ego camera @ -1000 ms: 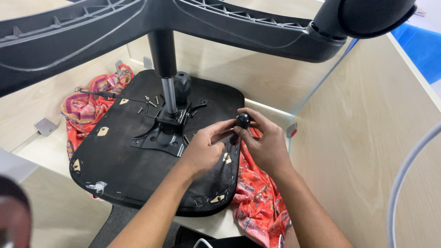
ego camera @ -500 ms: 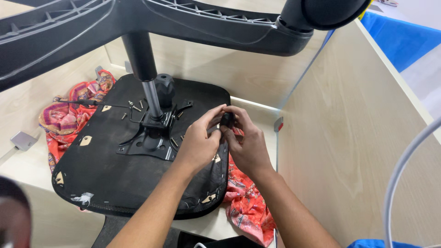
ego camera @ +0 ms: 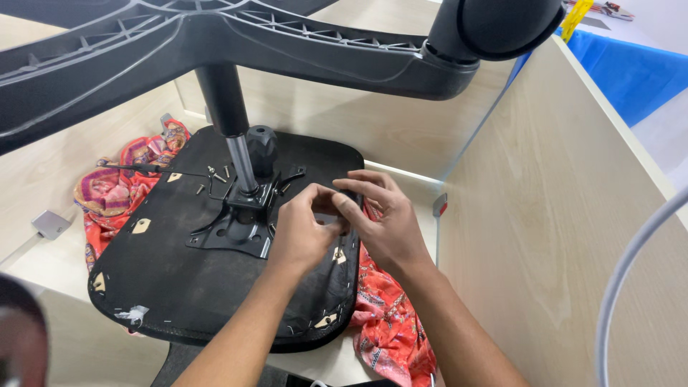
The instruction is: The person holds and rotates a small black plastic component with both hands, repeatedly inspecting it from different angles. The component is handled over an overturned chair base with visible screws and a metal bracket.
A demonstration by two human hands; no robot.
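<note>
Chair seat (ego camera: 179, 287), upturned and black, lies on the patterned red cloth (ego camera: 390, 322) over the pale table (ego camera: 43, 265), its metal mounting plate (ego camera: 240, 226) and gas column (ego camera: 233, 129) standing up towards the star base (ego camera: 287, 39) overhead. Your hands meet at the seat's right edge, just beside the plate. A second ago you pinched a small black knob between them, clearly in view; half a second ago it was half covered; now your left hand (ego camera: 304, 233) has curled over the spot and hides it, so whether the part is still gripped cannot be told. Your right hand (ego camera: 387, 222) has opened out since then, fingers (ego camera: 362, 188) spread and laid against the left hand's fingertips rather than clamped on anything visible. Your view has also drifted, so the seat sits lower and more to the left. Loose screws (ego camera: 215, 175) lie untouched near the column, beside the black lever knob (ego camera: 261, 143).
</note>
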